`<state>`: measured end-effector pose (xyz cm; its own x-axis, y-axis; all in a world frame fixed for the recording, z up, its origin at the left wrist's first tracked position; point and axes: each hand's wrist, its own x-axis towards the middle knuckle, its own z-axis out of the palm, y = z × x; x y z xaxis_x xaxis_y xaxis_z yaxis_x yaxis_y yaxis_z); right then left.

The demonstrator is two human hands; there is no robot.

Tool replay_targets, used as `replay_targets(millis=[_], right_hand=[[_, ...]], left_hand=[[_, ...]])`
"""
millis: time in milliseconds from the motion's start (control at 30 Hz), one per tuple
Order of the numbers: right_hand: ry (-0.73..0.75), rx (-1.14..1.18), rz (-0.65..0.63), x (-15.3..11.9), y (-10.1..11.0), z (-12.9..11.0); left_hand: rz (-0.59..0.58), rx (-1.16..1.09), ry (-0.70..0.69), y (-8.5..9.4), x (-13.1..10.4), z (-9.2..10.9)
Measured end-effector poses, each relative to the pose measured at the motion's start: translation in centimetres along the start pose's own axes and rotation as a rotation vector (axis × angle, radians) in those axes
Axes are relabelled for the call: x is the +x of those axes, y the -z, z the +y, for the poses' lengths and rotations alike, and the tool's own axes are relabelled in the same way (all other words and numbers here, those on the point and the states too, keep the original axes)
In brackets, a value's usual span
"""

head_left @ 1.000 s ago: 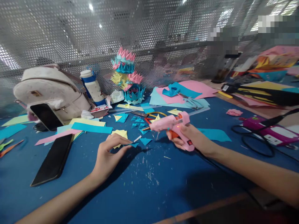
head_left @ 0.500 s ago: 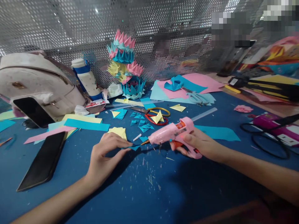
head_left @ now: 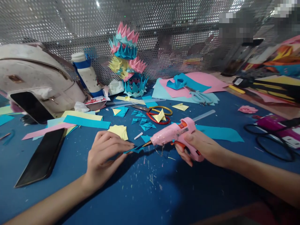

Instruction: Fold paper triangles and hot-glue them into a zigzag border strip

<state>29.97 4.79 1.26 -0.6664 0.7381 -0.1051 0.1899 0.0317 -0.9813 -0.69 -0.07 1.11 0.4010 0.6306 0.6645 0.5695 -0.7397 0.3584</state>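
My right hand (head_left: 203, 147) is wrapped round the handle of a pink glue gun (head_left: 173, 136), with a clear glue stick (head_left: 203, 115) jutting from its back. The gun's nozzle points left and meets a small folded piece of blue paper (head_left: 137, 149). Fingertips of my left hand (head_left: 105, 159) pinch that piece at its left end, just above the table. Beyond the nozzle lie several small blue folded triangles (head_left: 147, 125). A stack of yellow paper squares (head_left: 119, 132) sits behind my left fingers.
Scissors (head_left: 152, 114) with red and yellow handles lie mid-table under a yellow folded piece. Behind stands a tower of folded paper (head_left: 126, 59). Left are a phone (head_left: 42, 159), a backpack (head_left: 39, 75) and a bottle (head_left: 86, 75); right, a purple power strip (head_left: 274, 129) with a black cable.
The view has shifted slightly. My right fingers have loosened a little at the orange trigger. The nozzle stays at the blue paper that my left hand pinches.
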Motion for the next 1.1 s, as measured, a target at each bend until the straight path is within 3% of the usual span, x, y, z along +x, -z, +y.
replay_targets(millis=[1100], right_hand=[[0.050,-0.064,0.039,0.03,0.14,0.20]], left_hand=[[0.013,-0.013,-0.012,-0.07,0.05,-0.08]])
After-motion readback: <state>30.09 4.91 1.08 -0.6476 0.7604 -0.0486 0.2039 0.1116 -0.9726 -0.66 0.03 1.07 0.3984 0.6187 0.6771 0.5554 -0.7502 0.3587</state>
